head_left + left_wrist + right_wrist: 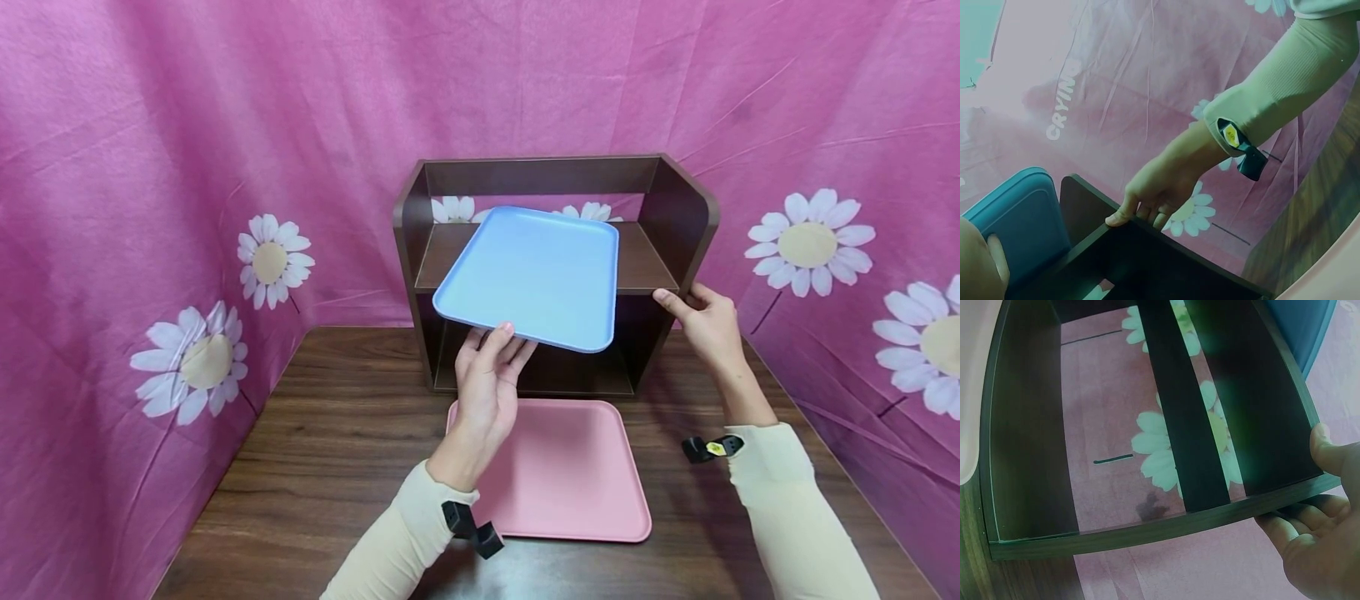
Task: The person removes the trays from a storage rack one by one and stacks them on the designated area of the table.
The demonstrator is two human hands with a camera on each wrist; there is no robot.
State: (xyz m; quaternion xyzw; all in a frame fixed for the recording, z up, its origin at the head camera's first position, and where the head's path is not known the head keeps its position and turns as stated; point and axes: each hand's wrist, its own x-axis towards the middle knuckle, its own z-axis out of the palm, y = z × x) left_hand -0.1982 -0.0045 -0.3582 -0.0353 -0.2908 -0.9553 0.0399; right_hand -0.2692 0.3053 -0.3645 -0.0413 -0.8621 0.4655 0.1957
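My left hand [483, 396] grips the near edge of a light blue tray [536, 275], thumb on the rim and fingers underneath. The tray is held up in front of the upper compartment of a dark brown two-tier shelf [688, 221], overlapping its middle board in the head view. With my right hand [708, 329] I hold the shelf's right side panel, the thumb on its inner side at the middle board and the fingers around the outside. The right wrist view shows this hold, with the thumb [1327, 447] at the panel's edge.
A pink tray [562, 475] lies on the wooden table [352, 417] in front of the shelf, partly under my left forearm. Pink cloth [337, 125] printed with white daisies hangs behind and at both sides. Black cameras [472, 529] are strapped to my wrists.
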